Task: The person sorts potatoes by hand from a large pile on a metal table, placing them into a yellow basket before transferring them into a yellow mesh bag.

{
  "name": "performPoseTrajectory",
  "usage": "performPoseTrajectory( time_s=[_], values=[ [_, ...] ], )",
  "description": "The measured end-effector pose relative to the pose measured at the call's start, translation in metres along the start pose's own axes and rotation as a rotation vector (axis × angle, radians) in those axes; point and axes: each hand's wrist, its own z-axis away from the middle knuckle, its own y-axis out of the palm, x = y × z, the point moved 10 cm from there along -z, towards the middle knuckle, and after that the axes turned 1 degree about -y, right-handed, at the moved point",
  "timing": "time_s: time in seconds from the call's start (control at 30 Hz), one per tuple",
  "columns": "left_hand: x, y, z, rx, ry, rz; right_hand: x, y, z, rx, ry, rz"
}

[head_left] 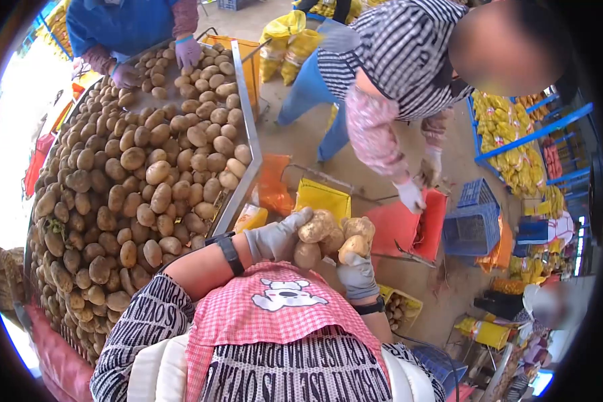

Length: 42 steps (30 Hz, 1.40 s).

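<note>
Potatoes [317,228] bunched between both hands, just past the pink checked apron [228,305]. Left hand [273,237], gloved, gripping left side of bunch; right hand [358,276], gloved, gripping right side. Counter [247,100] at left, under a big potato heap [134,194]. Yellow bin [323,197] just beyond bunch; red bin [435,221] to its right, co-worker's gloved hands [412,196] at it. Another person [124,28] at counter's far end, hands on heap. Yellow sacks [283,41] behind.

Harsh daylight is pouring in from the left, burning the background beyond the potato table [242,127] to white, while the indoor floor [264,100] is sitting in softer, even light. The fisheye lens is bending the edges into black corners, and haze is softening the far-right background.
</note>
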Motion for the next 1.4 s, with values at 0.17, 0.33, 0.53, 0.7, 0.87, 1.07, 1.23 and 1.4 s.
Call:
performPoseTrajectory(
  time_s=[0.17, 0.33, 0.53, 0.7, 0.87, 1.07, 1.23, 1.4],
  values=[
    [0.002, -0.028, -0.034, -0.12, 0.027, 0.001, 0.006, -0.003, -0.004, -0.268, 0.219, 0.031],
    [-0.026, -0.103, -0.051, -0.498, 0.033, -0.714, -0.008, -0.032, -0.058, -0.319, 0.177, 0.602],
    [-0.06, -0.102, 0.04, -0.485, 0.415, -1.455, -0.044, 0.021, -0.107, 0.059, 0.067, 0.944],
    [-0.057, -0.099, 0.194, -1.045, 0.74, -1.088, -0.096, 0.164, -0.117, 0.6, 0.148, 0.825],
    [0.044, -0.106, 0.357, -1.618, 1.282, -0.455, -0.166, 0.278, -0.079, 1.082, -0.021, 0.923],
    [0.241, -0.085, 0.503, -3.282, 0.995, -0.343, -0.264, 0.341, -0.033, 1.326, -0.257, 0.986],
    [0.237, -0.109, 0.517, -3.198, 0.624, -0.068, -0.291, 0.337, -0.04, 1.206, -0.217, 1.048],
    [0.245, -0.108, 0.523, -3.182, 0.648, -0.04, -0.278, 0.435, -0.108, 1.267, -0.482, 1.204]
  ],
)
